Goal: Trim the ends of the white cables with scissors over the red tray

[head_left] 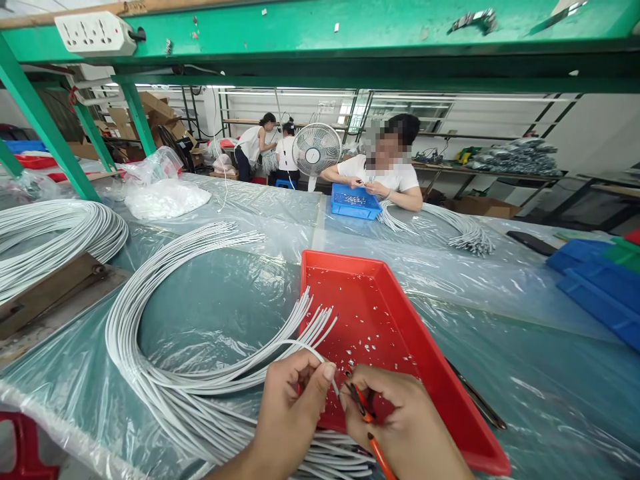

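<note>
My left hand pinches one thin white cable near its end, just over the near edge of a red tray. My right hand is closed round a small cutter with orange handles, its tip close to the cable end. A large looped bundle of white cables lies on the plastic-covered table to the left, its ends fanned over the tray's rim. Small white scraps are scattered in the tray.
A second cable coil lies far left beside a bag of white parts. Blue trays are stacked at right. Across the table a person works over a blue tray beside a fan. A green shelf hangs overhead.
</note>
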